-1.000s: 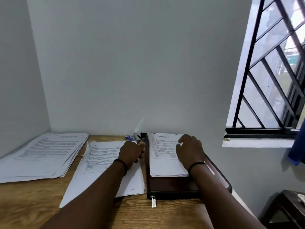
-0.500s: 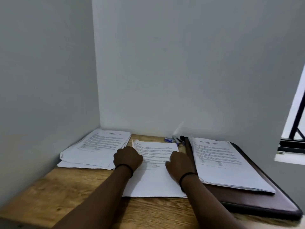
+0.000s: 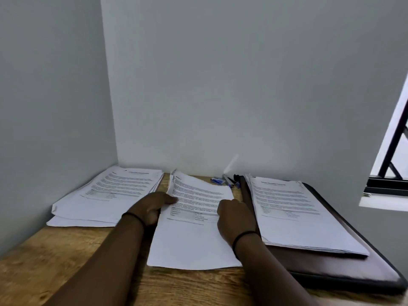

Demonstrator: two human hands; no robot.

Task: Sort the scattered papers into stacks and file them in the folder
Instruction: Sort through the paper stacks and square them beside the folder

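Three stacks of printed paper lie on the wooden table [image 3: 55, 261]. The left stack [image 3: 106, 195] sits in the wall corner. The middle stack [image 3: 194, 239] lies between my hands. My left hand [image 3: 152, 206] grips its left edge, thumb on top, and the sheets there are raised a little. My right hand [image 3: 236, 217] holds its right edge with curled fingers. The right stack [image 3: 293, 217] rests on a dark brown zip folder [image 3: 353, 272] that lies flat at the table's right end.
A small blue object [image 3: 217, 180] and pens [image 3: 230, 181] lie at the back between the middle stack and the folder. Walls close the table at the left and back. A barred window [image 3: 393, 151] is at the right.
My right hand left the stack on the folder and came to the middle stack's right edge. My left hand shifted to its left edge, and the sheets there have lifted. The view swung left.
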